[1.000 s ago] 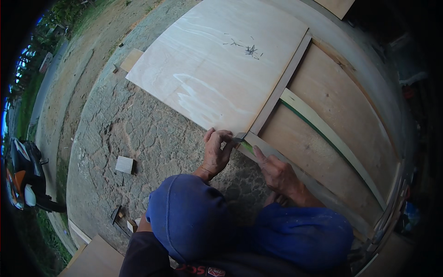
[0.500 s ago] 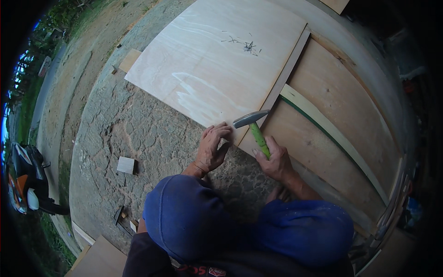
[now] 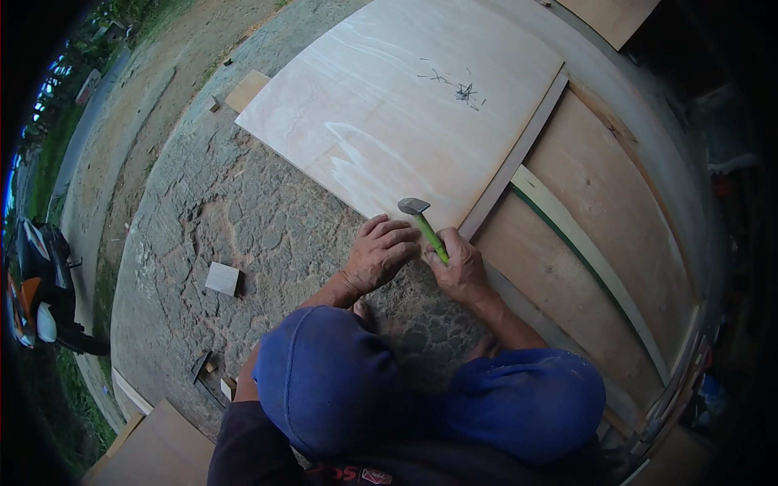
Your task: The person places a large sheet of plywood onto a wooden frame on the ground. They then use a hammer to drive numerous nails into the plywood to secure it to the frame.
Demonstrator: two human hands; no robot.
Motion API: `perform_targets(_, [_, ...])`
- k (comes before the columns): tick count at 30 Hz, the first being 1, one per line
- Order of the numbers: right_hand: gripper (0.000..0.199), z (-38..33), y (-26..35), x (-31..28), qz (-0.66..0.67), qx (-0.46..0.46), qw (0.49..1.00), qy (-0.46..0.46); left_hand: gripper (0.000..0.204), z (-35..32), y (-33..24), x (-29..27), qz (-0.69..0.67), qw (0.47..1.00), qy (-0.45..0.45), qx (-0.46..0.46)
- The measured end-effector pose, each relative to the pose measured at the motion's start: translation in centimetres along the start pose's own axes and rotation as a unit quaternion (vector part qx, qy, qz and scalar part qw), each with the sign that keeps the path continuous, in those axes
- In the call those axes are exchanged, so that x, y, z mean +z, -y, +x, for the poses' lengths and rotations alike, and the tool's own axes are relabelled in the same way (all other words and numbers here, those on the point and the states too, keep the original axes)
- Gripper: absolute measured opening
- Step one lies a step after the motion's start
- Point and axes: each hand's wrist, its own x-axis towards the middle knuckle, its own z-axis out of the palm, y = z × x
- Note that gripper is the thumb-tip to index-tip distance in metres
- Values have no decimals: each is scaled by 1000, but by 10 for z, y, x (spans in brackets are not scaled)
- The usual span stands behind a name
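Observation:
A hammer (image 3: pixel 429 230) with a green handle and grey metal head is gripped in my right hand (image 3: pixel 462 271), its head just above the near edge of a pale plywood sheet (image 3: pixel 324 121). My left hand (image 3: pixel 381 255) rests at that same edge, left of the hammer, fingers bent and close together over the wood. Whatever lies between its fingertips is too small or hidden to make out. A loose pile of nails (image 3: pixel 466 94) lies on the far right part of the sheet. The sheet rests on a wooden strip (image 3: pixel 519 154) along its right side.
Right of the sheet is a wooden frame with a curved green-edged slat (image 3: pixel 583 247) and panels (image 3: pixel 543 283). On the rough concrete (image 3: pixel 275 211) sit a small wood block (image 3: pixel 222 279) and a dark metal tool (image 3: pixel 201 368). A motorcycle (image 3: pixel 49 283) stands far left.
The hammer has swung round, its head shifting left and its handle drawing nearer my left hand. My right hand moved left and slightly up. The whole view has shifted a little.

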Motion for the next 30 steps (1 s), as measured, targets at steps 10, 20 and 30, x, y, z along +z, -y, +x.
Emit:
perform_targets(10, [22, 2, 2, -2, 17, -6, 1000, 6, 29, -2, 2, 6, -11, 1000, -11, 12])
perform_targets(20, [48, -51, 6, -65, -22, -122, 991, -41, 25, 2, 1, 9, -26, 999, -28, 12])
perform_targets(30, [79, -71, 5, -80, -230, -179, 952, 90, 26, 2, 1, 7, -29, 999, -27, 9])
